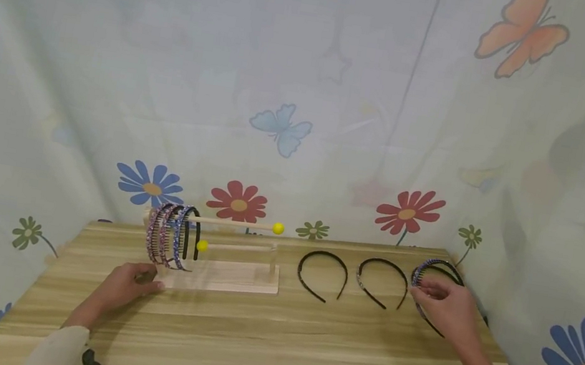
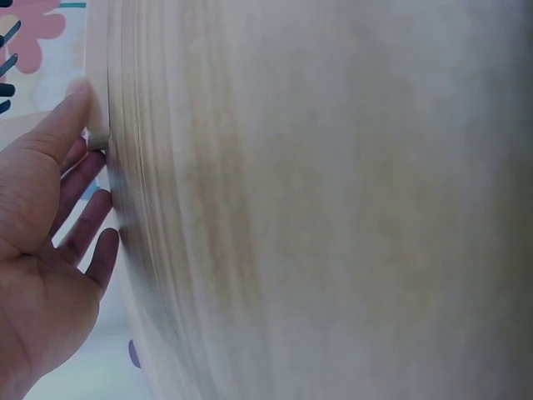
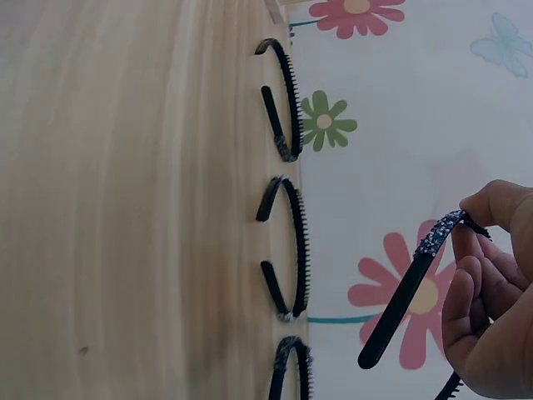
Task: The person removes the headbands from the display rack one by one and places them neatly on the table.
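Note:
My right hand (image 1: 443, 306) pinches a headband with blue glitter and inner teeth (image 3: 439, 236), raised above the table's right side. One black end of it points away from the fingers in the right wrist view. At the left, my left hand (image 1: 126, 289) holds the end of a wooden headband stand (image 1: 246, 278), thumb along the front of its base and fingers at its end. Several glittery headbands (image 1: 164, 233) in pink, purple and blue hang at the left of the stand's rods. The left wrist view shows the left hand (image 2: 50, 217) at the base's corner.
On the wooden table (image 1: 268, 343) lie a black headband (image 1: 325, 253), another with a silvery patch (image 1: 385, 261), and a third (image 3: 287, 346) beneath the raised one. Yellow balls (image 1: 278, 228) cap the stand's rods. A flowered cloth (image 1: 295, 164) surrounds the table.

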Demonstrator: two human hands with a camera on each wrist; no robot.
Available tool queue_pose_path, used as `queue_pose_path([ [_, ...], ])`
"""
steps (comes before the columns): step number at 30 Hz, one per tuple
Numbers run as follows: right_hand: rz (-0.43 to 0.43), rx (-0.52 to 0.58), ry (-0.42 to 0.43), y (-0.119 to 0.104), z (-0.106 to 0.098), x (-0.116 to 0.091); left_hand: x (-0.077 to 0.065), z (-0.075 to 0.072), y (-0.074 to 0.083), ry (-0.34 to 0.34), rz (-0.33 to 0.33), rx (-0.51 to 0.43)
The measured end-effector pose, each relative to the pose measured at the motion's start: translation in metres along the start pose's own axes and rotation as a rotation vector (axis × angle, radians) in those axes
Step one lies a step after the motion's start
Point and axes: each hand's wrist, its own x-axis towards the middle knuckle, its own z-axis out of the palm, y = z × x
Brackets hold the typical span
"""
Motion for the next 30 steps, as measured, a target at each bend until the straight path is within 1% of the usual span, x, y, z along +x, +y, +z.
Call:
queue_pose_path([
  [5,0.048,-0.041,-0.027,0.014,-0.007,-0.009,-0.001,-0.001,0.0,0.001,0.002,0.009],
  [10,0.125,-0.064,-0.07,0.029,-0.014,-0.018,-0.002,-0.003,0.0,0.009,0.007,0.015],
  [14,0.184,-0.091,-0.104,0.04,-0.02,-0.027,-0.002,-0.003,0.002,0.0,0.004,0.009],
  [22,0.263,-0.127,-0.174,0.056,-0.032,-0.04,-0.002,-0.004,0.005,0.014,0.015,0.003],
  [25,0.289,-0.14,-0.187,0.06,-0.033,-0.043,-0.002,-0.004,0.007,0.01,0.014,0.004],
  [30,0.296,-0.142,-0.193,0.064,-0.034,-0.048,-0.003,-0.004,0.008,0.007,0.013,0.006],
])
